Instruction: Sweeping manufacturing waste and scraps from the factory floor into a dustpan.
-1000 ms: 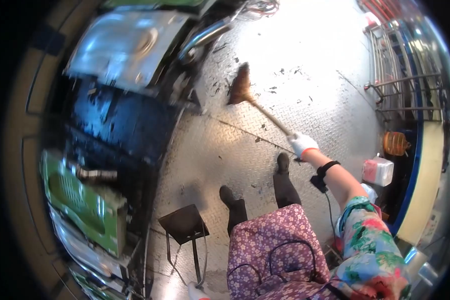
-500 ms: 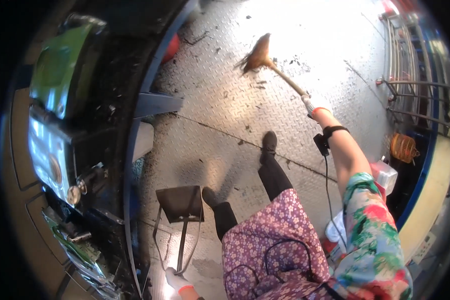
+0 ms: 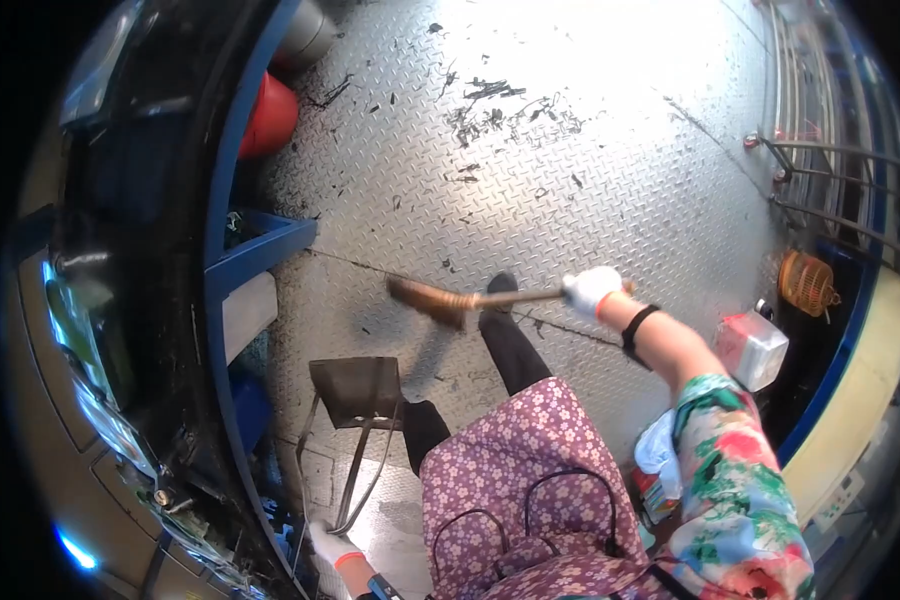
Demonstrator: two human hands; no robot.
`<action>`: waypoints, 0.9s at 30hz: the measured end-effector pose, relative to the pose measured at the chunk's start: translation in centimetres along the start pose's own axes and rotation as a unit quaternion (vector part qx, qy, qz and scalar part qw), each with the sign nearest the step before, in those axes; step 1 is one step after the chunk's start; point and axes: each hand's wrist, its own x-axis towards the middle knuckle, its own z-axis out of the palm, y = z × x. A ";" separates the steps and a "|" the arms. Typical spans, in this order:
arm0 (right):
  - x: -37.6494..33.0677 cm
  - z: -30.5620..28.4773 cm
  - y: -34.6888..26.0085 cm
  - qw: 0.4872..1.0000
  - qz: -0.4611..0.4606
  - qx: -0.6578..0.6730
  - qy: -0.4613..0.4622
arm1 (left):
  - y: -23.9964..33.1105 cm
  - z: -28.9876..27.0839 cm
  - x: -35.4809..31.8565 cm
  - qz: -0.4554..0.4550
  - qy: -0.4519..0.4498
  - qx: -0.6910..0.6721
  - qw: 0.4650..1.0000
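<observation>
Right hand [image 3: 590, 290], in a white glove, closed around the broom handle [image 3: 525, 296]; fingers wrap it fully. Broom head [image 3: 425, 300] is blurred, low over the floor [image 3: 610, 160], just left of the forward shoe [image 3: 502, 285] and above the dustpan [image 3: 355, 392].

Left hand [image 3: 332, 548], also gloved, sits at the lower edge, closed on the dustpan's long wire handle [image 3: 355, 480]. Pan is upright on the floor, mouth facing away from the person, near the left leg.

Debris [image 3: 500, 105]: dark scraps and strands scattered over the tread plate, thickest well ahead of the broom, thinner flecks nearer the feet. Most of it lies well apart from the pan.

Surroundings: blue frame [image 3: 260, 250] and red container [image 3: 268, 115] at left; white box [image 3: 750, 348] and orange wire cage [image 3: 808, 283] at right.

Risks, as judged from this frame:
- Raised tread pattern likely traps fine strands; a light stroke could skip over them.
- Broom head is close to the shoe; a fast pull could flick scraps onto the foot or past the pan.
- Pan is held only by a thin handle; a hard stroke against its lip could tip or slide it.
- Scraps pushed leftward could lodge under the blue frame.
</observation>
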 end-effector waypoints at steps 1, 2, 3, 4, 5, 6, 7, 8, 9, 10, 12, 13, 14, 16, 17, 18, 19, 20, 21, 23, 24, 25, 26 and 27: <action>-0.5 -2.8 3.8 0.999 0.040 -0.001 0.001 | 1.2 3.7 -4.1 -0.003 0.020 -0.007 1.000; -0.5 -5.8 6.5 0.998 0.065 0.002 0.009 | 1.8 3.3 -4.8 0.000 0.024 -0.009 1.000; -0.3 -7.8 9.9 0.994 0.102 -0.008 0.036 | 1.9 3.2 -4.9 -0.004 0.035 -0.001 0.999; -0.6 -10.6 12.8 0.989 0.139 -0.003 0.047 | 1.8 3.2 -5.2 -0.009 0.047 0.006 0.999; -1.4 -13.2 15.2 0.985 0.157 -0.002 0.076 | 1.5 3.3 -5.4 -0.011 0.047 -0.002 0.999; -1.4 -15.4 18.5 0.976 0.201 0.008 0.084 | 1.4 3.6 -6.0 -0.009 0.050 0.003 0.999; -1.6 -17.3 21.0 0.967 0.225 0.017 0.117 | 1.0 3.7 -6.1 -0.007 0.052 0.010 0.999; -1.7 -18.8 23.0 0.956 0.249 0.026 0.150 | 0.7 3.7 -6.1 -0.006 0.054 0.017 0.998; -0.5 -20.1 22.3 0.958 0.240 0.024 0.157 | 0.2 2.3 -5.4 -0.021 0.068 -0.003 0.997; 0.2 -21.0 22.8 0.943 0.266 0.057 0.193 | -0.7 3.3 -5.3 -0.029 0.060 -0.011 0.998; 1.7 -22.1 21.6 0.927 0.256 0.136 0.239 | -1.9 4.6 -6.6 -0.043 0.072 0.026 0.996; 1.9 -23.1 18.6 0.937 0.214 0.152 0.230 | -2.3 5.5 -7.4 -0.047 0.077 0.019 0.996; 2.4 -23.2 15.1 0.934 0.212 0.174 0.227 | -2.9 7.1 -8.0 -0.058 0.098 0.033 0.993; 6.2 -23.3 10.9 0.956 0.113 0.211 0.170 | -4.0 12.0 -8.9 -0.083 0.129 0.063 0.986; 8.7 -23.2 7.8 0.958 0.095 0.212 0.170 | -4.0 14.1 -9.4 -0.087 0.125 0.054 0.987; 10.8 -23.7 4.5 0.954 0.033 0.256 0.154 | -4.0 15.4 -10.1 -0.105 0.107 0.066 0.987; 13.4 -25.7 0.9 0.962 0.020 0.248 0.113 | -3.9 16.9 -10.6 -0.119 0.087 0.076 0.986; 15.0 -27.2 -1.9 0.966 -0.029 0.223 0.132 | -4.1 18.7 -11.0 -0.121 0.088 0.071 0.986; 17.5 -29.1 -4.3 0.973 -0.040 0.212 0.087 | -4.4 20.4 -11.3 -0.119 0.084 0.068 0.987; 22.6 -32.9 -6.2 0.982 -0.061 0.165 0.069 | -4.7 24.4 -11.7 -0.115 0.071 0.061 0.989; 24.4 -35.5 -5.7 0.982 -0.067 0.161 0.068 | -4.7 25.8 -11.7 -0.112 0.071 0.057 0.989; 26.5 -38.1 -4.3 0.987 -0.058 0.149 0.035 | -5.3 27.0 -12.1 -0.116 0.071 0.056 0.989; 27.8 -39.5 -3.1 0.990 -0.048 0.136 -0.005 | -5.7 27.6 -12.8 -0.122 0.074 0.059 0.988; 27.4 -40.1 -2.2 0.988 -0.041 0.149 0.017 | -6.1 27.4 -13.8 -0.151 0.082 0.079 0.982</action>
